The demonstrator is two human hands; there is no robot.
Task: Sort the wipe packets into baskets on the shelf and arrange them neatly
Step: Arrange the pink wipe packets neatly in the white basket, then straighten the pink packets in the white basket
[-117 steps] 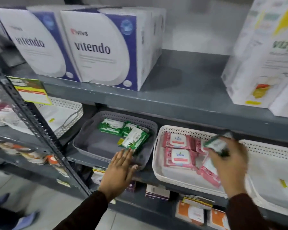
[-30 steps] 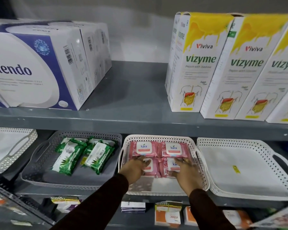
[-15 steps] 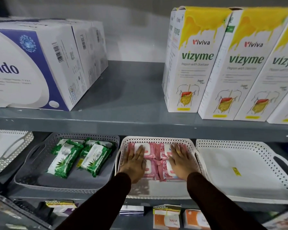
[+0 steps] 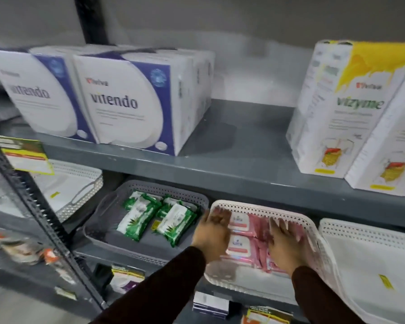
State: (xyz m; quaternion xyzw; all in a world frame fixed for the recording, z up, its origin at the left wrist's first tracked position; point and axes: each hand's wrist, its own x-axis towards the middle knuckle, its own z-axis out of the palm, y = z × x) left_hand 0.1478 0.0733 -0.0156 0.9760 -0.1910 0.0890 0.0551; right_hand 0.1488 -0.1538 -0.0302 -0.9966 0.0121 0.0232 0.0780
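Note:
Several pink wipe packets [image 4: 241, 246] lie side by side in a white perforated basket [image 4: 262, 210] on the middle shelf. My left hand [image 4: 213, 232] rests flat at the basket's left edge, fingers spread, partly over the packets. Flat on the packets' right side lies my right hand [image 4: 284, 244], holding nothing. To the left, a grey basket [image 4: 103, 232] holds green wipe packets [image 4: 154, 217], lying at a slant. The picture is blurred.
An empty white basket [image 4: 369, 260] stands at the right, another white basket [image 4: 75, 190] at the far left. Vitendo boxes [image 4: 126, 101] and Vizyme boxes [image 4: 332, 113] fill the upper shelf. A slanted perforated metal upright [image 4: 45, 220] crosses the lower left.
The view has swung left. My left hand has slid to the pink basket's left edge; my right hand stays flat on the pink packets. Earlier, my right hand carried a green packet.

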